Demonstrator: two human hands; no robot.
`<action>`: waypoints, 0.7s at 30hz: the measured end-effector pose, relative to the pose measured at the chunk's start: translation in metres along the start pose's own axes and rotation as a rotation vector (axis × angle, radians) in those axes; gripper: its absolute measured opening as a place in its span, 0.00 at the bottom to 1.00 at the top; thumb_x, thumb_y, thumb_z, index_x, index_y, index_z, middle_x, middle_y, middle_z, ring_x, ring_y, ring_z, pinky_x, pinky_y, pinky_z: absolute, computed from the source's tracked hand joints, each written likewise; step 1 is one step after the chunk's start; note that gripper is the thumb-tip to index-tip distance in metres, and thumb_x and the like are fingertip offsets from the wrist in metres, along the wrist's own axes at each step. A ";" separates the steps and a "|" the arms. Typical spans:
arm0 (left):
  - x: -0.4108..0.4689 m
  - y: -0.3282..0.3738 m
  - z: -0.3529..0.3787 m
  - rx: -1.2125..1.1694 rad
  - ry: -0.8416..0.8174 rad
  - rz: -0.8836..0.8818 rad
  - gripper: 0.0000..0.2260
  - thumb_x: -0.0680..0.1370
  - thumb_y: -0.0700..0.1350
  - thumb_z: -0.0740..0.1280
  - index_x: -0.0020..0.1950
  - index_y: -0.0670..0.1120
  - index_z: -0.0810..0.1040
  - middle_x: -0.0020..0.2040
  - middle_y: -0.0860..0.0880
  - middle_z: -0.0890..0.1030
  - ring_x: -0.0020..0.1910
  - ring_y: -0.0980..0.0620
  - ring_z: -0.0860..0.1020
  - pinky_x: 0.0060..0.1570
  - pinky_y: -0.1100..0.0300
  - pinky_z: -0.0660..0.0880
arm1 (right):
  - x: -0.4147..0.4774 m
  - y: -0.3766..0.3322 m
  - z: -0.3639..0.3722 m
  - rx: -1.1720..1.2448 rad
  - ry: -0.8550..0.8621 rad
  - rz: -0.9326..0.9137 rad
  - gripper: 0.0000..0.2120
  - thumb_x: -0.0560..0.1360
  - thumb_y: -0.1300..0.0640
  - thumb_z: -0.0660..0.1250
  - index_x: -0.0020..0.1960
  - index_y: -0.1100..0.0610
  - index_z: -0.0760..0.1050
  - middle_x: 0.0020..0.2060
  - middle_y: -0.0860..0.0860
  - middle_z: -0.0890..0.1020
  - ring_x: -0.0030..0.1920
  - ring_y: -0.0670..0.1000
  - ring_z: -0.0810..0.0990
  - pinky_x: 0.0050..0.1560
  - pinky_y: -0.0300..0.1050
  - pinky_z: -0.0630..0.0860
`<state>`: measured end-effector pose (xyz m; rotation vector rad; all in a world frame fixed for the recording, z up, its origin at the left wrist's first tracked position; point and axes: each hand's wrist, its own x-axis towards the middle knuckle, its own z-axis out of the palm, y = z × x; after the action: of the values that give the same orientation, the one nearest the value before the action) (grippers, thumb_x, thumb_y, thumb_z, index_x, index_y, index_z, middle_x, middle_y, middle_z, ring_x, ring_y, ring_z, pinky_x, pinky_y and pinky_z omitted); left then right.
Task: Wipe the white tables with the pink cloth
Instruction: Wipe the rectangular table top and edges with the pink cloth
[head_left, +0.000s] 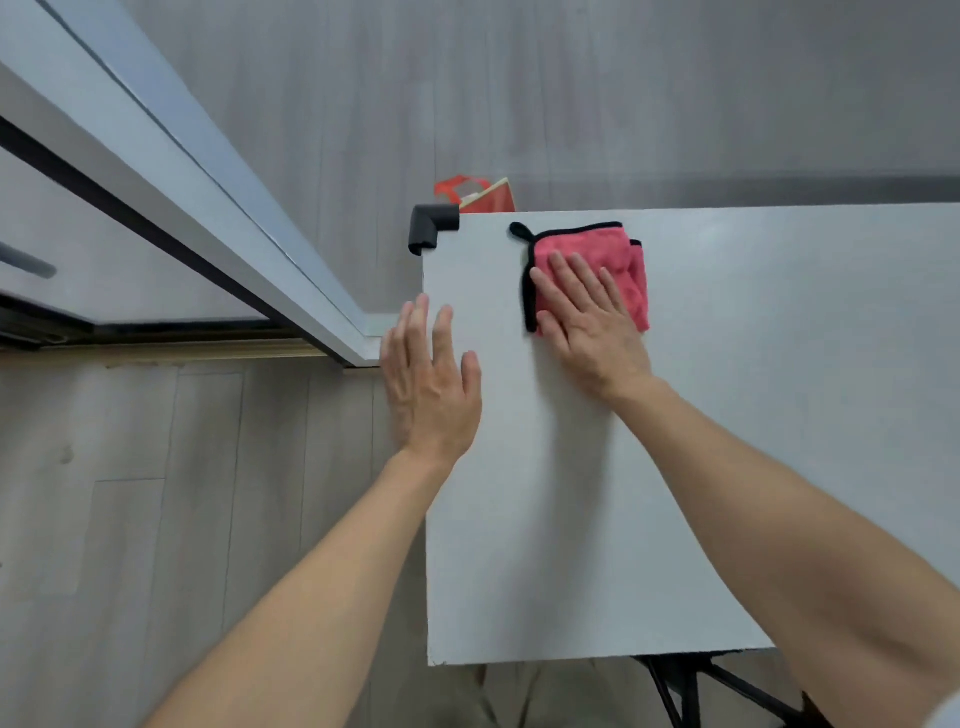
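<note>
A pink cloth (618, 254) with black trim and a black hanging loop lies folded near the far left corner of the white table (753, 389). My right hand (587, 317) presses flat on the cloth's near half, fingers straight and spread. At the table's left edge, my left hand (428, 384) rests flat with straight fingers, partly over the edge. Both forearms reach in from the bottom of the view.
A black foam guard (428, 226) caps the table's far left corner. Behind that corner a red bag (478, 195) stands on the grey wood floor. A sliding door frame (218, 208) runs diagonally at left. Black table legs (691, 686) show under the near edge.
</note>
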<state>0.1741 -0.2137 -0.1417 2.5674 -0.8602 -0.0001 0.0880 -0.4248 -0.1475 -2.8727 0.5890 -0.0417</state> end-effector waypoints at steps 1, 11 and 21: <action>0.008 0.005 0.005 0.007 -0.004 0.073 0.23 0.86 0.49 0.62 0.80 0.45 0.70 0.82 0.42 0.66 0.83 0.39 0.63 0.83 0.41 0.57 | 0.002 0.010 -0.006 -0.017 -0.030 0.052 0.32 0.87 0.38 0.50 0.89 0.45 0.53 0.88 0.46 0.53 0.88 0.48 0.48 0.87 0.55 0.47; 0.016 0.009 0.032 0.057 -0.005 0.198 0.23 0.85 0.51 0.62 0.80 0.46 0.73 0.84 0.43 0.68 0.85 0.40 0.62 0.83 0.37 0.56 | 0.104 -0.010 -0.002 -0.039 0.118 0.220 0.34 0.84 0.38 0.49 0.73 0.64 0.74 0.72 0.62 0.74 0.74 0.64 0.70 0.82 0.59 0.58; 0.017 0.012 0.030 0.074 0.000 0.185 0.24 0.85 0.51 0.62 0.80 0.46 0.74 0.84 0.43 0.68 0.84 0.40 0.63 0.82 0.36 0.57 | 0.087 0.063 -0.007 -0.043 0.146 0.064 0.26 0.84 0.42 0.59 0.73 0.58 0.74 0.66 0.59 0.79 0.68 0.63 0.74 0.78 0.59 0.64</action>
<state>0.1772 -0.2435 -0.1617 2.5451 -1.1133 0.0889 0.1431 -0.5165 -0.1554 -2.9082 0.7164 -0.2334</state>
